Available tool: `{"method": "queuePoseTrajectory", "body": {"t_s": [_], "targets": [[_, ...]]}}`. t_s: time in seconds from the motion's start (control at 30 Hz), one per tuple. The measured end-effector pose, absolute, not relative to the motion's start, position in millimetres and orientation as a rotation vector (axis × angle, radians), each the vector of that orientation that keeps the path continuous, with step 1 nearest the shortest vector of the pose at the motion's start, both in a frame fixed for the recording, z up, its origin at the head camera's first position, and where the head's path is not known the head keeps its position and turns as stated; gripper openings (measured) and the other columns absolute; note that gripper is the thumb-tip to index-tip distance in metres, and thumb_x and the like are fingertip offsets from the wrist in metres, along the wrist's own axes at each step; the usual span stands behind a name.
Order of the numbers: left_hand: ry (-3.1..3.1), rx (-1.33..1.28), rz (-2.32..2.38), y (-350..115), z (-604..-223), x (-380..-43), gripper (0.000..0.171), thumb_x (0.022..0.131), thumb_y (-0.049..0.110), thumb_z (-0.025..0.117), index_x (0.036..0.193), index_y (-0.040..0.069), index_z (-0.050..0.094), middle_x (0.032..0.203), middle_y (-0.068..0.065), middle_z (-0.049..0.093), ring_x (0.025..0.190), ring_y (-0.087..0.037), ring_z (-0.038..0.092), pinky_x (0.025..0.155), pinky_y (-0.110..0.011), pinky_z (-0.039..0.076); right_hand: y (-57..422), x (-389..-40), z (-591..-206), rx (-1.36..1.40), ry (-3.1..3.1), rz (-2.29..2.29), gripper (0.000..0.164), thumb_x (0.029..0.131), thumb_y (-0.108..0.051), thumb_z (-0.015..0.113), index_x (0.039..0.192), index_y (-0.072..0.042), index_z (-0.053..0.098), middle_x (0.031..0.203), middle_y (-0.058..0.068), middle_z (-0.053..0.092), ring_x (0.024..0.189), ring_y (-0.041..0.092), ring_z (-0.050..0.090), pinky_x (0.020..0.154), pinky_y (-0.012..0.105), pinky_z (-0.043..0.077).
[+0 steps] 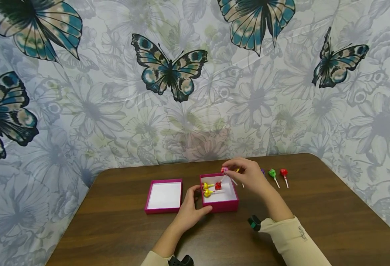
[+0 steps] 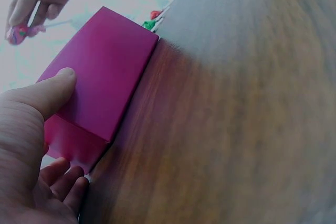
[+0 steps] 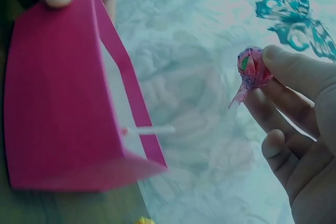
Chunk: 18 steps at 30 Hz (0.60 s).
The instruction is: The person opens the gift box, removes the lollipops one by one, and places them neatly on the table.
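Observation:
A magenta box (image 1: 221, 207) with a white inside stands on the table, and two yellow lollipops (image 1: 207, 193) and a red lollipop (image 1: 218, 186) lie in it. My left hand (image 1: 190, 213) holds the box at its near left corner, thumb (image 2: 62, 85) on the front wall and fingers along the left side. Between thumb and fingertips, my right hand (image 1: 249, 176) pinches a pink lollipop (image 3: 251, 69) by its wrapped head, over the far right part of the box. The right wrist view shows a white stick (image 3: 152, 129) poking above the box rim.
Left of the box lies its magenta-edged lid (image 1: 164, 195), white inside up. To the right, a green lollipop (image 1: 272, 173) and a red one (image 1: 283, 172) lie in a row, with blue and yellow ones partly hidden by my right hand. A butterfly-print cloth hangs behind the table.

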<state>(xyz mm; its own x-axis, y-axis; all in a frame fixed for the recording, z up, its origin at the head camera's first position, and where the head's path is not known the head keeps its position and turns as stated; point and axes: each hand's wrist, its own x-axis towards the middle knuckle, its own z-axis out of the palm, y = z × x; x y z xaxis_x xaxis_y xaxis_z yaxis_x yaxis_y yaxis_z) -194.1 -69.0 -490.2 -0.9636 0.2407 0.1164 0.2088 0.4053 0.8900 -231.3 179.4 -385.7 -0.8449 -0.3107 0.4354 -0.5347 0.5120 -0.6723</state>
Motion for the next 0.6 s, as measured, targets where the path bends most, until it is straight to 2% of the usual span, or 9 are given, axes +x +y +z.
{"method": "queuePoseTrajectory", "body": {"t_s": [0.23, 0.43, 0.6], "targets": [[2.61, 0.424, 1.649, -70, -490, -194, 0.082, 0.084, 0.034, 0.08, 0.146, 0.009, 0.032, 0.147, -0.014, 0.043, 0.133, -0.032, 0.047, 0.113, -0.052, 0.042, 206, -231, -387, 0.608, -2.422, 1.248, 0.022, 0.089, -0.021, 0.076, 0.11, -0.018, 0.074, 0.102, 0.0, 0.074, 0.075, 0.015, 0.065, 0.066, 0.024, 0.056], [2.618, 0.431, 1.635, -69, -493, -195, 0.082, 0.085, 0.035, 0.08, 0.146, 0.01, 0.032, 0.145, -0.014, 0.045, 0.135, -0.031, 0.047, 0.114, -0.051, 0.041, 231, -227, -395, 0.536, -2.383, 1.19, 0.023, 0.09, -0.019, 0.075, 0.113, -0.019, 0.073, 0.104, 0.001, 0.073, 0.082, 0.007, 0.066, 0.07, 0.017, 0.055], [2.617, 0.429, 1.637, -70, -492, -194, 0.082, 0.084, 0.035, 0.08, 0.146, 0.01, 0.032, 0.145, -0.014, 0.045, 0.135, -0.03, 0.047, 0.114, -0.051, 0.041, 249, -223, -401, 0.516, -2.355, 1.072, 0.021, 0.087, -0.013, 0.078, 0.107, -0.016, 0.075, 0.099, 0.0, 0.073, 0.078, 0.001, 0.062, 0.067, 0.014, 0.052]]}}
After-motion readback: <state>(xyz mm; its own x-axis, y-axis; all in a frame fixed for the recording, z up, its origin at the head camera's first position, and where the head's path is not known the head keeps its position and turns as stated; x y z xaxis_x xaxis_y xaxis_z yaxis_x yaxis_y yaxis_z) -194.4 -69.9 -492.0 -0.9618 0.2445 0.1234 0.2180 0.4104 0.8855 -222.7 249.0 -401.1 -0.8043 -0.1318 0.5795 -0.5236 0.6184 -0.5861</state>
